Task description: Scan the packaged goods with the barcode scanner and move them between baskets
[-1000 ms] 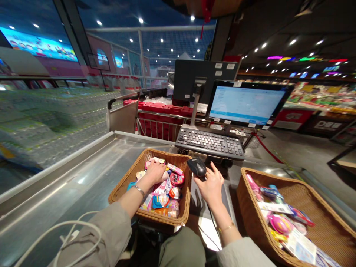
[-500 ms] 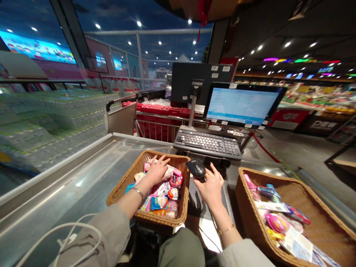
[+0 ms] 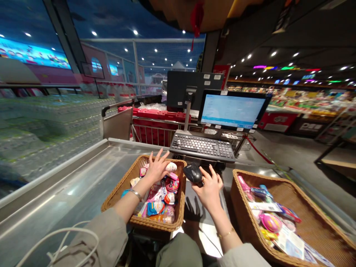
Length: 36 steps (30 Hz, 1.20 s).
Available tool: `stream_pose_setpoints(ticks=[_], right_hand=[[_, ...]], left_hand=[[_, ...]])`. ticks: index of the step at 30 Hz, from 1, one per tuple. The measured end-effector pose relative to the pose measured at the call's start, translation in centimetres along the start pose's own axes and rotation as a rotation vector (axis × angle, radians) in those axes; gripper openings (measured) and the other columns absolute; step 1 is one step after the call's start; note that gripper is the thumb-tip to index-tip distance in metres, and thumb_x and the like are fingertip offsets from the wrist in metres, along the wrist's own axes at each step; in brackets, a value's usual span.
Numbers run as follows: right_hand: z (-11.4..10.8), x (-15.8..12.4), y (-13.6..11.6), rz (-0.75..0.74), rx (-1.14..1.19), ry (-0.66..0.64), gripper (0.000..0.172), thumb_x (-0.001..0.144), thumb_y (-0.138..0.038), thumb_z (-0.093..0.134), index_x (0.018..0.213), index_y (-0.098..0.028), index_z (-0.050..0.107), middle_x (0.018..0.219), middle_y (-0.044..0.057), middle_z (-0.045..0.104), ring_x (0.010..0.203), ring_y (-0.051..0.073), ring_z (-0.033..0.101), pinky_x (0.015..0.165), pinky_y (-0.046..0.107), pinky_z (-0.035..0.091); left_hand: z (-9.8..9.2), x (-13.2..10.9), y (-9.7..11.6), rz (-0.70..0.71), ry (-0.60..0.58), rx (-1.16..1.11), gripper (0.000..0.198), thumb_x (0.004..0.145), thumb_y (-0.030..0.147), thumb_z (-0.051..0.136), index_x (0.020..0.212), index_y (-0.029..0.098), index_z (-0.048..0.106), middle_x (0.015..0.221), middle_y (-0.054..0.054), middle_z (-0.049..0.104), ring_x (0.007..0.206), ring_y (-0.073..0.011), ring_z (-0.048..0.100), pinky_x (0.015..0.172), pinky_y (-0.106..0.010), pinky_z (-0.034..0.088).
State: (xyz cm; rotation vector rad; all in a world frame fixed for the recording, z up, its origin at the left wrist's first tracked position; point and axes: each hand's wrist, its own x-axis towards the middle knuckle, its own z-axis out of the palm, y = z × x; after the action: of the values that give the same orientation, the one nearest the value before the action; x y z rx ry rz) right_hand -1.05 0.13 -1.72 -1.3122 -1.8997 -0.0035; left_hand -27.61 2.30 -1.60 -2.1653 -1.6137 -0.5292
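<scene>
In the left-hand brown wicker basket (image 3: pixel 182 207), my left hand (image 3: pixel 157 168) has its thumb side on a white egg-shaped item (image 3: pixel 171 167), apparently gripping it, its other fingers spread. Around and below it lie colourful small packages: a round pink-and-black one (image 3: pixel 172 184), an orange-and-white egg-shaped one (image 3: pixel 169 198) and a blue one (image 3: pixel 155 208). My right hand (image 3: pixel 208 185) is wrapped round a black handheld barcode scanner (image 3: pixel 193 174), held just right of the basket with its head pointing left. The scanner's handle is mostly hidden by my fingers.
A second wicker basket (image 3: pixel 236 207) with toy-like packages stands at right. Behind the hands are a keyboard (image 3: pixel 201 145) and a lit monitor (image 3: pixel 232 111). A metal counter (image 3: pixel 80 185) extends left, with a pale cable (image 3: pixel 63 230) over my left sleeve.
The white egg-shaped item has come up and to the right with my left hand, out of the pile. My right hand keeps the scanner beside the basket. The view has shifted slightly.
</scene>
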Motion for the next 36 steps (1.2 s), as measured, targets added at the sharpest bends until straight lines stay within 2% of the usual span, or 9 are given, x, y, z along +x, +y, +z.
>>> stream_pose_setpoints(ticks=[8,18,25,36], right_hand=[[-0.7,0.2,-0.2,0.002,-0.009,0.022,0.013,0.071,-0.028,0.067,0.082,-0.026,0.072,0.13,0.002,0.066,0.141,0.035,0.035,0.11,0.06,0.017],[-1.7,0.0,0.2,0.008,-0.067,0.055,0.01,0.073,-0.028,0.065,0.08,-0.024,0.071,0.131,0.003,0.065,0.142,0.035,0.033,0.111,0.062,0.015],[-2.2,0.0,0.6,0.028,-0.065,0.062,0.011,0.071,-0.027,0.068,0.081,-0.026,0.071,0.131,0.0,0.065,0.143,0.033,0.032,0.112,0.062,0.014],[-2.6,-0.1,1.0,0.007,-0.08,0.08,0.01,0.073,-0.028,0.067,0.081,-0.025,0.072,0.128,0.003,0.067,0.142,0.034,0.033,0.111,0.063,0.013]], left_hand=[[-1.1,2.9,2.9,-0.047,0.066,-0.046,0.045,0.075,0.029,0.077,0.119,0.028,0.066,0.157,-0.007,0.038,0.15,-0.037,0.017,0.115,-0.072,0.007],[-1.0,4.4,5.5,-0.092,0.061,-0.058,0.051,0.078,0.025,0.074,0.127,0.032,0.062,0.16,-0.004,0.032,0.151,-0.0388,0.012,0.114,-0.075,0.006],[-1.0,5.2,6.9,-0.094,0.062,-0.068,0.053,0.08,0.025,0.073,0.131,0.035,0.06,0.161,-0.003,0.03,0.151,-0.0387,0.01,0.114,-0.075,0.005],[-0.7,5.6,7.7,-0.094,0.067,-0.085,0.051,0.082,0.026,0.071,0.131,0.036,0.06,0.161,-0.002,0.031,0.151,-0.0395,0.013,0.113,-0.075,0.007]])
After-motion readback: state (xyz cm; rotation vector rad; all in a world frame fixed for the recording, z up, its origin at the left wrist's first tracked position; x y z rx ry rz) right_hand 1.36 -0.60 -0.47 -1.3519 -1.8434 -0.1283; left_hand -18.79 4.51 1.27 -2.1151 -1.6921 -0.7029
